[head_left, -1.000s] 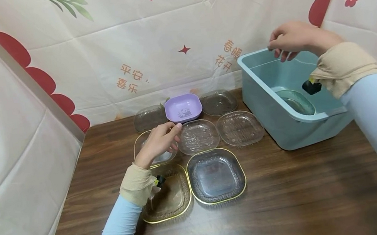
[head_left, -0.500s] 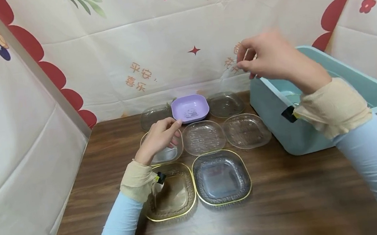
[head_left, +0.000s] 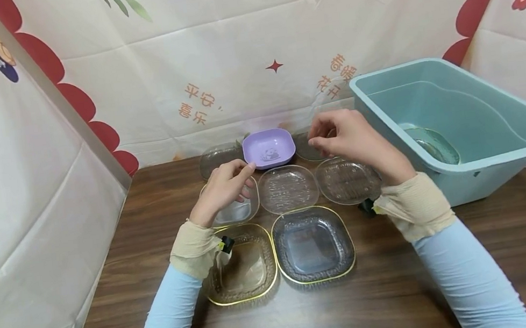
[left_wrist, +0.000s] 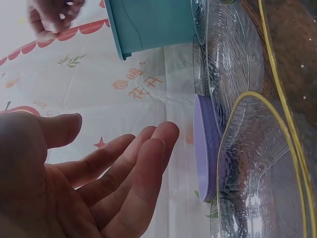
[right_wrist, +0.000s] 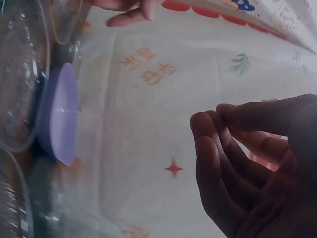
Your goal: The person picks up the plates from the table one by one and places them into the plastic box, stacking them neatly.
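Note:
My left hand (head_left: 227, 185) hovers over a gold-rimmed clear plate (head_left: 234, 213) at the left. In the left wrist view its fingers (left_wrist: 148, 168) are loosely bent, thumb apart, and hold nothing. My right hand (head_left: 344, 134) hangs above the clear plates at the right of the group, partly hiding a dark clear plate (head_left: 307, 152). Seen from the right wrist, its fingers (right_wrist: 205, 158) bend loosely toward the thumb, with nothing visible between them. Between the hands, at the back, stands a purple dish (head_left: 269, 148) with a panda print.
A blue-green tub (head_left: 478, 174) stands at the right with a clear greenish dish (head_left: 431, 146) inside. In front lie an amber plate (head_left: 243, 274) and a bluish plate (head_left: 314, 250), both gold-rimmed. More clear plates (head_left: 287, 189) lie behind them. A printed cloth (head_left: 139, 107) hangs behind.
My right hand has come from above the tub, moving left and down to over the plates. The left hand stays nearly where it was. The view has shifted slightly.

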Available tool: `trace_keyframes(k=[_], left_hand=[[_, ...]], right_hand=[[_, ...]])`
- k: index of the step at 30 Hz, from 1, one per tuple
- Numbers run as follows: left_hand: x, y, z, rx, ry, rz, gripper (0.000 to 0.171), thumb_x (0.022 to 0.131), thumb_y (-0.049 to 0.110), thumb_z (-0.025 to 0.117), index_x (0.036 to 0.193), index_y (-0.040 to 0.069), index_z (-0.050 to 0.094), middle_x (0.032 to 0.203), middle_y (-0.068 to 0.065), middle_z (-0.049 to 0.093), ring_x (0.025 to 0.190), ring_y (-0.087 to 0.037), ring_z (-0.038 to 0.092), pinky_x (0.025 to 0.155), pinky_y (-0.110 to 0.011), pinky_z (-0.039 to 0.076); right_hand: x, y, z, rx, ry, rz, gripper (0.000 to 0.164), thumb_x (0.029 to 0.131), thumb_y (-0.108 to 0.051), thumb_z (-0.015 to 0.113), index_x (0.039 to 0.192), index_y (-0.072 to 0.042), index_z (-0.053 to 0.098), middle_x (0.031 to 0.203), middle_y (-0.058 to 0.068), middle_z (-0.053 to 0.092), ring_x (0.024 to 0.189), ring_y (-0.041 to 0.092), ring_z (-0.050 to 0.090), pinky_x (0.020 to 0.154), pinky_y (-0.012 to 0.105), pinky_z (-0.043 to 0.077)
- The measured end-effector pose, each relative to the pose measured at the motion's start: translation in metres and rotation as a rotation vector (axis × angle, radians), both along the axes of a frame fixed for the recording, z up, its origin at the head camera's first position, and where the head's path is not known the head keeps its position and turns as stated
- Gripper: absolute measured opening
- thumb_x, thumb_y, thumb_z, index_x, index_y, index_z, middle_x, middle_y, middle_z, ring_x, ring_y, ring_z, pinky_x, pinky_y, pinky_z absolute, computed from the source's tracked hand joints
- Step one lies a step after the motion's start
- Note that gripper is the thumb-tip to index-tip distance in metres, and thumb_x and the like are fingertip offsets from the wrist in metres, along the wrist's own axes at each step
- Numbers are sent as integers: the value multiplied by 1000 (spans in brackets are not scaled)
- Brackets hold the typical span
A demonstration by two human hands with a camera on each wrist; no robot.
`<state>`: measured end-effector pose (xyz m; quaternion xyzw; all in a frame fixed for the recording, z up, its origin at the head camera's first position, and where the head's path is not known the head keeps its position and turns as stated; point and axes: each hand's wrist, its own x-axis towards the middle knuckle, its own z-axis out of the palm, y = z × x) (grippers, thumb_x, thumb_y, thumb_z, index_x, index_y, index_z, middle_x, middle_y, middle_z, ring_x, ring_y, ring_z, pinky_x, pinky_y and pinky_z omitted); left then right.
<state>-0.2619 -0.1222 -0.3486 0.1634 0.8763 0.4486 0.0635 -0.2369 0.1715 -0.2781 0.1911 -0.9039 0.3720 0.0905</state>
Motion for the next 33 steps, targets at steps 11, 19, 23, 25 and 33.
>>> trace_keyframes(k=[11, 19, 23, 25, 33], left_hand=[[1, 2, 0, 5, 20, 3, 39, 106, 46, 53, 113, 12, 68, 102, -21, 77, 73, -24, 77, 63, -42, 67], [3, -2, 1, 17, 24, 21, 38, 106, 45, 55, 114, 11, 69, 103, -23, 76, 76, -30, 77, 61, -37, 66], [2, -8, 0, 41, 35, 55, 35, 106, 40, 56, 113, 8, 68, 102, -25, 76, 75, -34, 77, 62, -41, 67], [0, -11, -1, 59, 33, 64, 33, 106, 37, 57, 113, 7, 68, 102, -27, 76, 75, -35, 77, 64, -45, 67], [-9, -16, -3, 83, 21, 106, 35, 106, 39, 57, 113, 7, 68, 102, -25, 76, 76, -34, 78, 61, -37, 67]], right_hand=[[-17, 8, -37, -66, -109, -1, 9, 99, -12, 68, 99, -4, 71, 76, 7, 71, 60, 21, 69, 53, 27, 57], [-26, 13, -47, -112, -167, 15, 12, 100, -13, 67, 102, -2, 70, 80, 10, 71, 63, 21, 73, 56, 28, 62], [-28, 13, -47, -137, -174, 36, 12, 101, -15, 66, 101, -3, 69, 81, 14, 70, 65, 27, 73, 57, 29, 62], [-28, 13, -47, -149, -176, 48, 12, 101, -15, 66, 101, -3, 68, 81, 16, 70, 64, 26, 72, 56, 29, 61], [-31, 17, -48, -176, -199, 65, 14, 102, -13, 64, 103, 1, 67, 83, 21, 69, 62, 17, 70, 59, 36, 65]])
